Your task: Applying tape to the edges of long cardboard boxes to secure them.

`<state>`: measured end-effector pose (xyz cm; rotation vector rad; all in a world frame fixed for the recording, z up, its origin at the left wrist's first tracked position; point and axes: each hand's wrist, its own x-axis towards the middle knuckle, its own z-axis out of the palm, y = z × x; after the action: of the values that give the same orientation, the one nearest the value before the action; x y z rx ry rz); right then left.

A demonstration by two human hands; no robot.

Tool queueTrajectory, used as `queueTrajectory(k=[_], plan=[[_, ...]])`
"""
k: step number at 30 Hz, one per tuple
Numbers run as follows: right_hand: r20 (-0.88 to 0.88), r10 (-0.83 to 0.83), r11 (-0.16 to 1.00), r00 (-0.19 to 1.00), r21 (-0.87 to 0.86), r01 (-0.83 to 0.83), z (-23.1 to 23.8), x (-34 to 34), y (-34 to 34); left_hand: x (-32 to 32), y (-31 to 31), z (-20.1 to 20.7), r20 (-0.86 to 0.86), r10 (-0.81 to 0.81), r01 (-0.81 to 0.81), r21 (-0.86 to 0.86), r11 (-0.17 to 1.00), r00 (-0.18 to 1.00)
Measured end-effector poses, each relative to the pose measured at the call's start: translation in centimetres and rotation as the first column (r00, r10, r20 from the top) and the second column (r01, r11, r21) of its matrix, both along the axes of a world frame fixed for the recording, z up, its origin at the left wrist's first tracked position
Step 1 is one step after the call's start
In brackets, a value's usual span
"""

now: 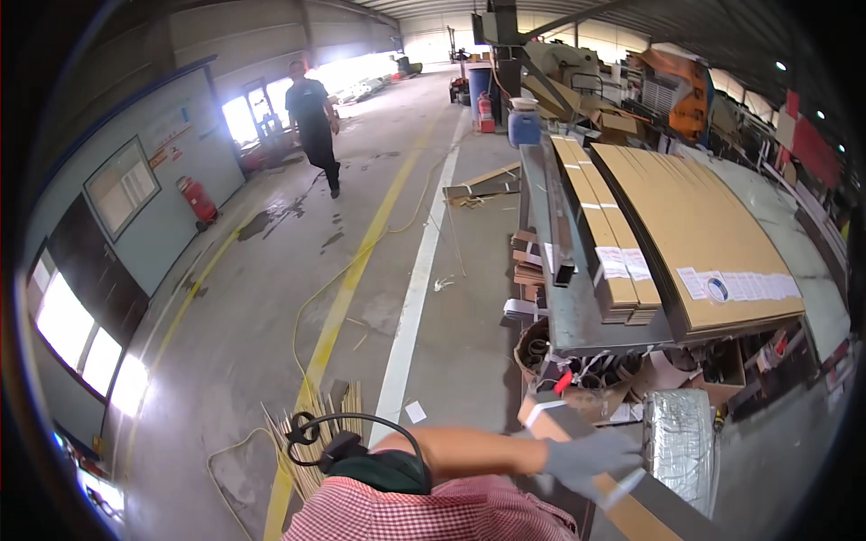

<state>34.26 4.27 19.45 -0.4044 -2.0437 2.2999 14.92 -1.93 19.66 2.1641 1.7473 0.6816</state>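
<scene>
A long bundle of brown cardboard strips (559, 419) lies slanting at the lower right, with white bands around it. My left hand (591, 460), in a grey glove, reaches across from the left and is closed over the bundle beside one white band. Its fingertips are slightly blurred. My right hand is not visible. Just right of the bundle stands a silvery wrapped package (678, 442). Red checkered cloth (424, 514) covers my front at the lower edge, with a black looped cable (361, 419) above it.
Ahead on the right, a metal table (600, 338) bears stacked cardboard sheets (695, 216) and narrower strips (600, 216). Boxes of scraps sit beneath it. Thin strips (347, 401) and a yellow cable (302, 334) lie on the floor. A person (314, 117) walks at the far left.
</scene>
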Motion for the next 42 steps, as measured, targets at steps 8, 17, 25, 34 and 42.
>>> queueTrajectory(k=[8, 17, 25, 34, 42], plan=[[-0.023, 0.104, 0.99, 0.994, 0.101, -0.102, 0.5, -0.9, -7.4, 3.7, -5.0, 10.3, 0.601, -0.22, -0.021, 0.368, 0.93, 0.769], [-0.1, 0.167, 0.61, 0.981, 0.792, -0.023, -6.1, -0.7, -4.9, 3.7, -17.2, 1.5, 0.811, 0.116, -0.31, 0.084, 0.947, 0.573], [-0.478, -0.084, 0.974, 0.875, 0.146, 0.174, 5.8, -6.2, -11.8, 0.8, -21.4, 1.6, 0.863, 0.173, -0.316, -0.016, 0.949, 0.475], [-0.31, 0.426, 0.274, 0.85, 0.939, 0.205, 9.4, -6.3, -10.3, 1.2, -20.5, 5.0, 0.818, 0.118, -0.33, 0.091, 0.94, 0.562], [-0.319, 0.238, 0.35, 0.917, 0.909, 0.225, 4.6, -4.2, -6.5, -4.9, -25.5, -4.3, 0.687, 0.572, -0.502, -0.337, 0.797, 0.447]])
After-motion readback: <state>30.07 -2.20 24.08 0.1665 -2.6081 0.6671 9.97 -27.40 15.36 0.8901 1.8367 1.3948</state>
